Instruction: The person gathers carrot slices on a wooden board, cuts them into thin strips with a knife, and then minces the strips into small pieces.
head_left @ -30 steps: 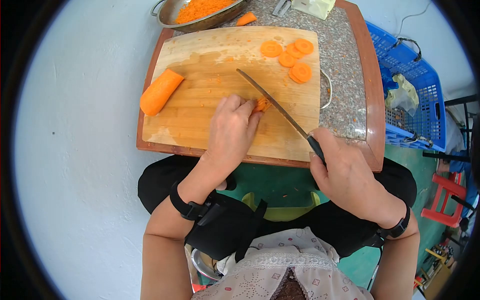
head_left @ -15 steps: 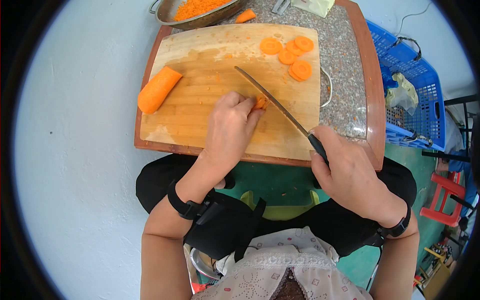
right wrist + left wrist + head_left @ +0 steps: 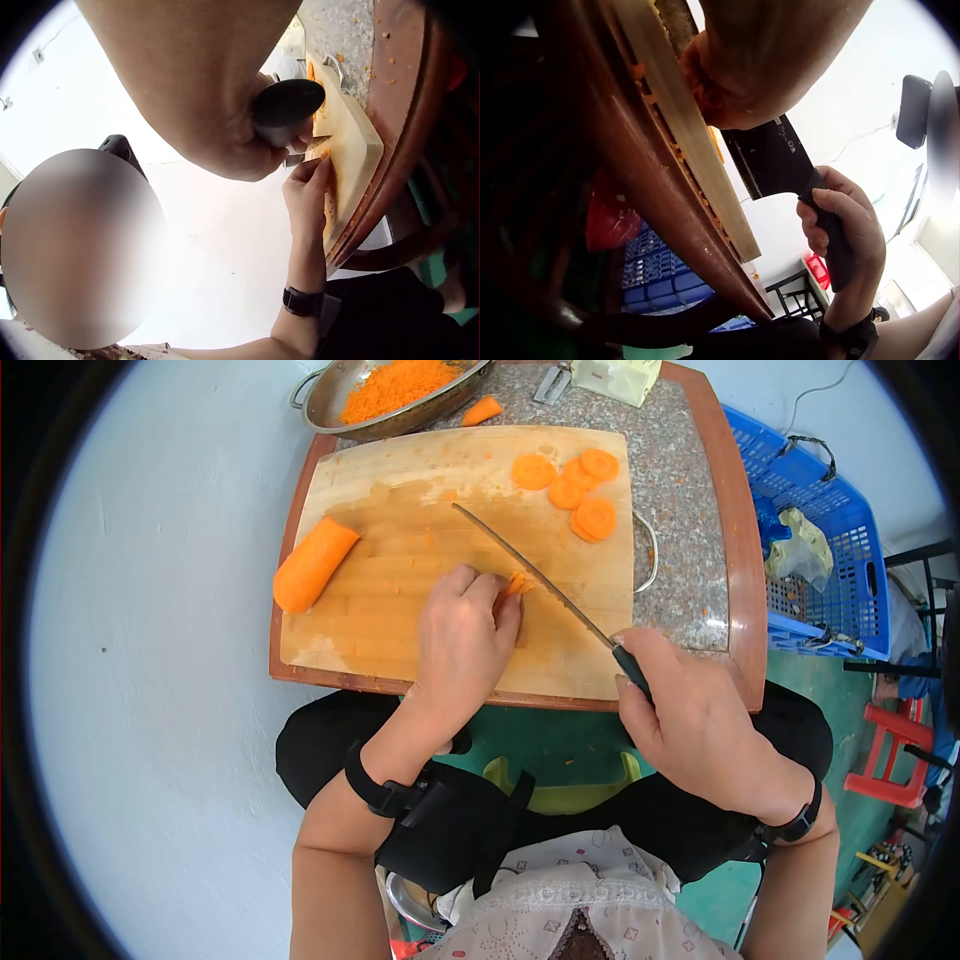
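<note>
On the wooden cutting board [image 3: 385,650], my left hand [image 3: 460,640] holds a small stack of carrot strips [image 3: 517,583] under bent fingertips. My right hand [image 3: 690,715] grips the black handle of a kitchen knife [image 3: 540,575]. Its blade slants across the board, right beside the strips and the left fingertips. From the left wrist, the broad dark knife blade [image 3: 769,154] shows side-on. A thick carrot chunk [image 3: 315,566] lies at the board's left edge. Round carrot slices [image 3: 595,518] lie at the upper right of the board.
A metal pan [image 3: 390,428] of shredded carrot [image 3: 400,388] stands behind the board, near a carrot end [image 3: 482,411]. A metal tool [image 3: 551,385] and a bag [image 3: 620,378] lie at the back. Right of the table are a blue basket [image 3: 850,590] and a red stool [image 3: 890,760].
The head view has tilted, so the board and table sit slightly lower in it. Both hands keep their grips, and the knife stays close beside the carrot strips.
</note>
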The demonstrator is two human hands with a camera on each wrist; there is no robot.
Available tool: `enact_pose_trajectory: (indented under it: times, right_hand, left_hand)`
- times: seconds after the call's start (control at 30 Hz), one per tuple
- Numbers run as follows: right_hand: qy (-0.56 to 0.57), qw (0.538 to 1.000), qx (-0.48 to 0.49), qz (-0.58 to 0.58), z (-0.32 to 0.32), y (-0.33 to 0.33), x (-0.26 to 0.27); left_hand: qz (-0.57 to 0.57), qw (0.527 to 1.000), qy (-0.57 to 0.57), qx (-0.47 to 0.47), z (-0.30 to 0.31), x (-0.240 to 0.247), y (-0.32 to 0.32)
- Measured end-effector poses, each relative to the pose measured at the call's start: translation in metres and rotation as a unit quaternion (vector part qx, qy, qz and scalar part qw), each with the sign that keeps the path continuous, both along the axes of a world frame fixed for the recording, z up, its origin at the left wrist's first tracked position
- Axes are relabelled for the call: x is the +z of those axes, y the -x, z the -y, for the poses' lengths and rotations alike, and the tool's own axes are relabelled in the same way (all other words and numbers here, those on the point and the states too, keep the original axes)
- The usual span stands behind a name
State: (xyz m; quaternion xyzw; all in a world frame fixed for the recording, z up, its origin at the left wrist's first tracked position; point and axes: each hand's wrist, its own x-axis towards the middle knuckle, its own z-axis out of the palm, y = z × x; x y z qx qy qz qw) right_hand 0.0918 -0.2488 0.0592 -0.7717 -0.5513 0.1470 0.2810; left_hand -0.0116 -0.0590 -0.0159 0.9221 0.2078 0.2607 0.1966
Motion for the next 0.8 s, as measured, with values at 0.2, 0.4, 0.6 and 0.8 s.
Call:
enact_pose_trajectory:
  times: [0.2, 0.4, 0.6, 0.8]
  right_hand:
    - [0.005, 1.0, 0.018, 0.003, 0.002, 0.002, -0.005]
    - [0.048, 0.998, 0.025, 0.027, 0.003, 0.006, -0.002]
    - [0.092, 0.989, 0.056, 0.104, 0.004, 0.008, 0.003]
    - [0.137, 0.983, 0.05, 0.108, -0.004, 0.011, 0.008]
  left_hand:
    - [0.015, 1.0, 0.009, -0.009, 0.0, -0.002, 0.0]
    - [-0.007, 1.0, -0.01, -0.013, 0.002, 0.002, 0.0]
    - [-0.013, 1.0, -0.001, -0.009, 0.002, 0.003, -0.002]
    - [-0.029, 0.999, 0.023, -0.008, 0.001, 0.005, -0.002]
